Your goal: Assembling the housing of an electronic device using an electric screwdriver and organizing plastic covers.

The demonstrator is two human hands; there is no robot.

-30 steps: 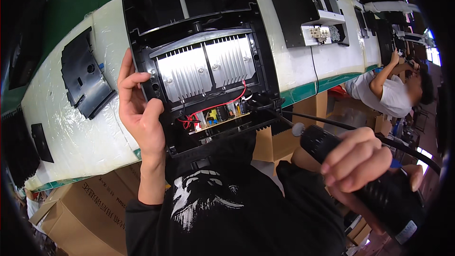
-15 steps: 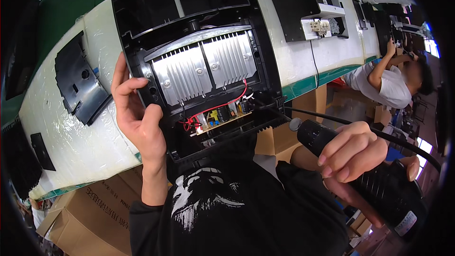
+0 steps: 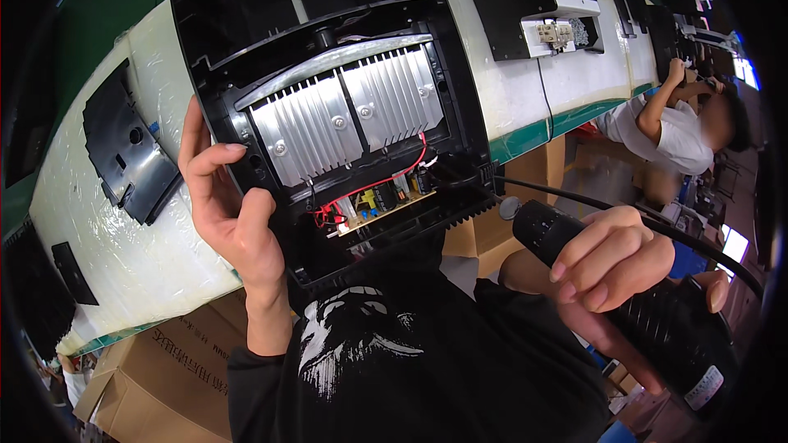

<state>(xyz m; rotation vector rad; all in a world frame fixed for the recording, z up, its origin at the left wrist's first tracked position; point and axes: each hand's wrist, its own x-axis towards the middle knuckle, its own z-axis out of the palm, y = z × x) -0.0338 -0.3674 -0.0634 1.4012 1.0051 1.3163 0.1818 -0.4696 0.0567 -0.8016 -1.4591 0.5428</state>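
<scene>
A large black plastic housing (image 3: 461, 107) lies tilted in front of me, its inside facing up. Two silver finned heat sinks (image 3: 308, 133) are screwed into it, and a small circuit board (image 3: 373, 212) with red wires sits along the near side. My left hand (image 3: 238, 226) grips the housing's left edge, with some fingers behind it and the thumb in front. In my right hand (image 3: 616, 261) is a black electric screwdriver (image 3: 546, 234), held at the lower right. A round silver disc (image 3: 510, 208) sits at its front end, close to the housing's near right corner.
Wrapped white padding covers the bench (image 3: 90, 221). On it lie a black plastic panel (image 3: 135, 152) at left and a black-and-white device (image 3: 513, 8) at right. A cardboard box (image 3: 164, 377) stands below left, and a black cable (image 3: 698, 250) runs rightward. A co-worker (image 3: 669, 135) sits at far right.
The housing has shifted slightly left and rotated a little, my left hand moving with it. The screwdriver stays nearly in place in my right hand.
</scene>
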